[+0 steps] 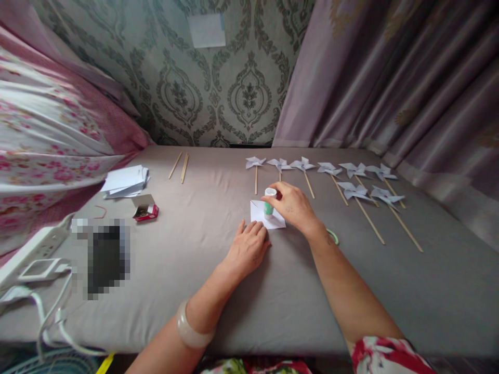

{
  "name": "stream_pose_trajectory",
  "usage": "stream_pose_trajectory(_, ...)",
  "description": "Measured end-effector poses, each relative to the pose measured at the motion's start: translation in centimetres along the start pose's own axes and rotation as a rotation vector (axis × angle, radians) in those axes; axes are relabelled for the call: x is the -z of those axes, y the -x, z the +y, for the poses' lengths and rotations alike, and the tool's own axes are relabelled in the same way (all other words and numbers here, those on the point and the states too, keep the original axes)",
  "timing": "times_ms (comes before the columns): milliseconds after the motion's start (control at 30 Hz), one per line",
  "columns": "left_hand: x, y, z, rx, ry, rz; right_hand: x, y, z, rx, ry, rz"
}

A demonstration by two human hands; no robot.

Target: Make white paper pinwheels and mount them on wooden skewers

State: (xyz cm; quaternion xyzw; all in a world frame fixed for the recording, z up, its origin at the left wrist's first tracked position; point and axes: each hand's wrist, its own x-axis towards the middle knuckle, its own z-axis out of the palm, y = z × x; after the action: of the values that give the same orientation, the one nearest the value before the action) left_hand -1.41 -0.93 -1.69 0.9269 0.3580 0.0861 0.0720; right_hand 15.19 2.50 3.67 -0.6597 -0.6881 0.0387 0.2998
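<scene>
A small square of white paper (256,212) lies on the grey cloth in front of me. My right hand (293,203) grips a white and green glue stick (268,206) between thumb and fingers, upright with its lower end at the paper. Resting flat by the paper's near left edge is my left hand (249,246), fingers out and holding nothing. Whether its fingertips press on the paper or just touch its edge is hard to tell. Part of a light green ring-shaped thing (333,237) shows beside my right wrist.
Several paper pinwheels on sticks (354,191) lie at the back right. Farther left are loose wooden sticks (184,169), a stack of white paper (125,181) and a small red box (146,212) of tiny items. A power strip (35,254) with white cables sits at the left edge.
</scene>
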Motion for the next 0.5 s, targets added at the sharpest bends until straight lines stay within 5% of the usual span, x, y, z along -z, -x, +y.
stream_pose_trajectory(300,-0.5,0.1,-0.2,-0.012,0.000,0.035,0.5,0.0,1.0,0.154,-0.283,-0.183)
stream_pose_trajectory(500,-0.2,0.2,-0.3,-0.015,0.012,0.028,0.3,-0.1,1.3,-0.010,-0.242,-0.063)
